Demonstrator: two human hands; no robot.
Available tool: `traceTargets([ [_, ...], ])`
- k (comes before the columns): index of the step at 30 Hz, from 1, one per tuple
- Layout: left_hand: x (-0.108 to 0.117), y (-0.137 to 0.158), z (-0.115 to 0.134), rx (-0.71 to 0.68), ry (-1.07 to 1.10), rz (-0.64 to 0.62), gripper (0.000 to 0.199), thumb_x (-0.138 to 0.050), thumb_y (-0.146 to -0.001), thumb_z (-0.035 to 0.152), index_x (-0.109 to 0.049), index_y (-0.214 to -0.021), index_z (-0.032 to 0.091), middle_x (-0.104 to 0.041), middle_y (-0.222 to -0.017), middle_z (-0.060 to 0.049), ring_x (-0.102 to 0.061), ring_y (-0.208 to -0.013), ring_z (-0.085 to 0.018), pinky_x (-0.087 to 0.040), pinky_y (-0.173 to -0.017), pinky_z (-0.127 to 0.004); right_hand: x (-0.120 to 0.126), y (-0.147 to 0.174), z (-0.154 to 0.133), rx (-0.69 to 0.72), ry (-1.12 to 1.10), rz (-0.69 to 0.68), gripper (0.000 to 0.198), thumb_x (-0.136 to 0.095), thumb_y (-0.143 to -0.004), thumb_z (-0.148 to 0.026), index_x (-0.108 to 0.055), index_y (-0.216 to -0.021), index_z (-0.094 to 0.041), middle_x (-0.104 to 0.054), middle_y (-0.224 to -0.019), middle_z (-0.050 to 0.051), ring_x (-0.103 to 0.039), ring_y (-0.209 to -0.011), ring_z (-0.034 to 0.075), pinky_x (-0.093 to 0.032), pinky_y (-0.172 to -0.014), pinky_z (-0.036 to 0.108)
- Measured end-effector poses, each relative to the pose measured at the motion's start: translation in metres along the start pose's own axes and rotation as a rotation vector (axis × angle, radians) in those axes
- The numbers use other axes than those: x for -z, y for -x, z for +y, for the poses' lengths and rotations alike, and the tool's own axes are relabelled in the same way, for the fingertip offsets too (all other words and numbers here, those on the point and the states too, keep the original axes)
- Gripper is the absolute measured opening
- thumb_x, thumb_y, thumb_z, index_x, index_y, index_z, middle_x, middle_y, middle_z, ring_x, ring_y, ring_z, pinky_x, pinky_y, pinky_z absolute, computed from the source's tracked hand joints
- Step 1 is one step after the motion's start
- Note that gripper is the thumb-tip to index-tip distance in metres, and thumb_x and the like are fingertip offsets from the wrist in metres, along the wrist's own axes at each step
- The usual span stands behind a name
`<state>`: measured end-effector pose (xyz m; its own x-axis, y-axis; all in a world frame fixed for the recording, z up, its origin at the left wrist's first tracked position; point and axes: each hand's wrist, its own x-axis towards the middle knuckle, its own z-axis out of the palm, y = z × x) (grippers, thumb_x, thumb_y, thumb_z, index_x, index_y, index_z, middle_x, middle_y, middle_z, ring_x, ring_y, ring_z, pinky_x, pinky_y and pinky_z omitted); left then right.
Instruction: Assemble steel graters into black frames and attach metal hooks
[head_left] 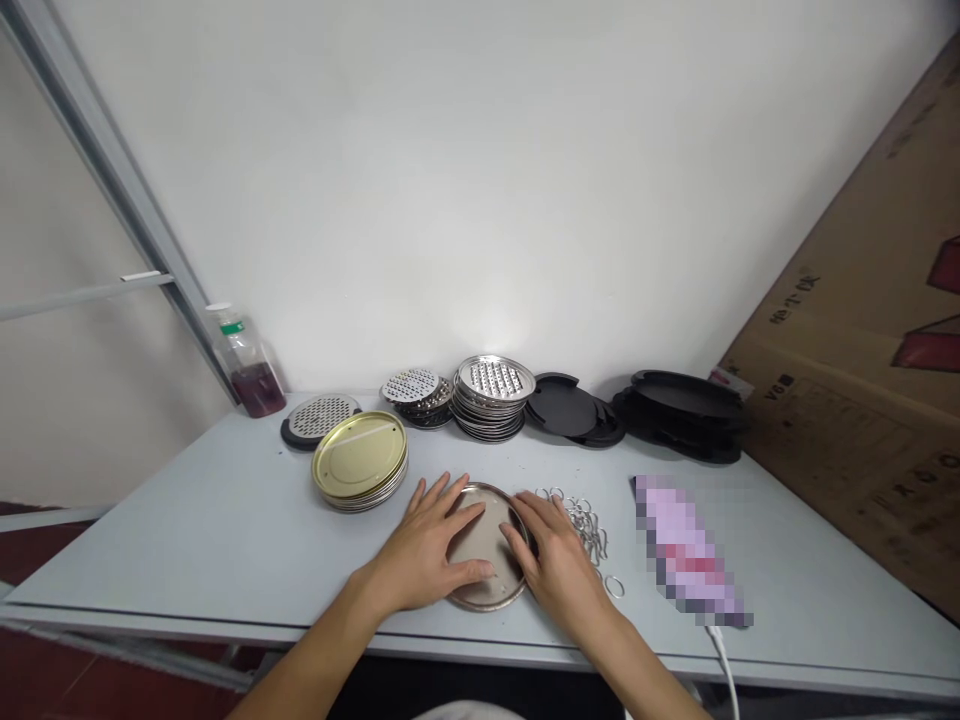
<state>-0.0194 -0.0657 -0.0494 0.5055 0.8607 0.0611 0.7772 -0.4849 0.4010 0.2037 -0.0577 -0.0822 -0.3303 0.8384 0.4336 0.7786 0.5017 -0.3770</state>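
Note:
A round metal disc with a raised rim (480, 535) lies flat near the table's front edge. On its left side rests my left hand (427, 550), fingers spread, the thumb lying across the disc's face. My right hand (555, 555) touches the disc's right rim with its fingers apart. Just beyond that hand is a loose heap of small metal rings (589, 525), partly hidden by it. To the left of the disc stands a stack of gold-coloured round lids (360, 455).
Along the wall stand stacked round metal graters (495, 380), smaller grater plates (410, 386), a black-edged grater (322, 417) and black round holders (566, 408), (682, 400). A bottle of dark liquid (255, 385) is at left. A blurred purple device with a cable (686, 550) and a cardboard box (847, 400) are at right.

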Motion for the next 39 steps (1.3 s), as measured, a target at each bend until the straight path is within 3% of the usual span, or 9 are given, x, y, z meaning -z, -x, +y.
traceTargets([
  [4,-0.001,0.000,0.000,-0.001,-0.019,0.017,0.074,-0.052,-0.083,0.070,-0.039,-0.146,0.034,-0.018,-0.161,-0.008,-0.013,-0.148,-0.034,-0.013,-0.117,-0.061,0.006,0.003,-0.005,0.066,0.080,0.006,0.052,-0.049,-0.095,-0.043,-0.052,-0.137,-0.013,-0.053,-0.140,0.018,-0.046,-0.133,0.034,-0.022,-0.115,0.064],
  [7,-0.002,0.000,0.000,-0.009,-0.026,0.029,0.070,-0.052,-0.085,0.066,-0.040,-0.145,0.033,-0.020,-0.161,-0.008,-0.014,-0.148,-0.034,-0.013,-0.117,-0.061,0.015,0.008,-0.008,0.155,0.096,-0.083,0.062,-0.050,-0.093,-0.051,-0.042,-0.145,-0.018,-0.044,-0.149,0.015,-0.036,-0.140,0.035,-0.013,-0.115,0.068],
  [13,-0.004,0.001,-0.002,-0.005,-0.029,0.042,0.065,-0.057,-0.086,0.058,-0.040,-0.145,0.035,-0.020,-0.161,-0.006,-0.014,-0.148,-0.032,-0.013,-0.118,-0.059,0.025,0.014,-0.005,0.200,0.044,-0.270,0.070,-0.054,-0.088,-0.058,-0.044,-0.144,-0.017,-0.039,-0.151,0.019,-0.034,-0.141,0.034,-0.013,-0.116,0.065],
  [27,-0.004,0.000,-0.002,0.013,-0.011,0.028,0.068,-0.058,-0.085,0.059,-0.041,-0.145,0.033,-0.019,-0.162,-0.006,-0.013,-0.149,-0.031,-0.014,-0.119,-0.057,0.024,0.015,-0.003,0.158,-0.027,-0.299,0.088,-0.056,-0.078,-0.072,-0.039,-0.147,-0.020,-0.030,-0.155,0.019,-0.024,-0.145,0.035,-0.009,-0.117,0.064],
  [31,-0.003,0.000,0.000,-0.001,0.017,0.050,0.066,-0.061,-0.083,0.058,-0.046,-0.142,0.031,-0.024,-0.160,-0.008,-0.021,-0.147,-0.032,-0.024,-0.118,-0.053,0.024,0.015,-0.002,0.160,-0.042,-0.292,0.091,-0.060,-0.075,-0.072,-0.040,-0.147,-0.020,-0.031,-0.155,0.020,-0.024,-0.145,0.036,-0.010,-0.117,0.063],
  [35,0.017,-0.021,-0.003,0.012,-0.055,0.260,0.044,-0.057,-0.090,0.046,-0.058,-0.128,0.024,-0.052,-0.142,-0.009,-0.045,-0.133,-0.025,-0.037,-0.113,-0.042,0.024,0.014,-0.002,0.166,-0.047,-0.275,0.089,-0.062,-0.074,-0.071,-0.042,-0.146,-0.021,-0.032,-0.154,0.020,-0.024,-0.145,0.036,-0.013,-0.117,0.063],
  [37,0.035,-0.044,-0.013,0.090,-0.202,0.416,0.037,-0.054,-0.093,0.037,-0.059,-0.125,0.020,-0.056,-0.135,-0.011,-0.048,-0.129,-0.024,-0.037,-0.111,-0.039,0.025,0.015,-0.003,0.150,-0.042,-0.278,0.090,-0.060,-0.074,-0.073,-0.043,-0.145,-0.021,-0.031,-0.155,0.020,-0.023,-0.145,0.037,-0.014,-0.116,0.064],
  [39,0.055,-0.068,-0.027,0.227,-0.379,0.490,0.038,-0.057,-0.091,0.031,-0.057,-0.127,0.018,-0.056,-0.134,-0.012,-0.047,-0.128,-0.026,-0.035,-0.110,-0.040,0.026,0.015,-0.003,0.133,-0.041,-0.283,0.091,-0.060,-0.073,-0.075,-0.044,-0.144,-0.021,-0.031,-0.154,0.020,-0.023,-0.145,0.038,-0.015,-0.116,0.064],
])
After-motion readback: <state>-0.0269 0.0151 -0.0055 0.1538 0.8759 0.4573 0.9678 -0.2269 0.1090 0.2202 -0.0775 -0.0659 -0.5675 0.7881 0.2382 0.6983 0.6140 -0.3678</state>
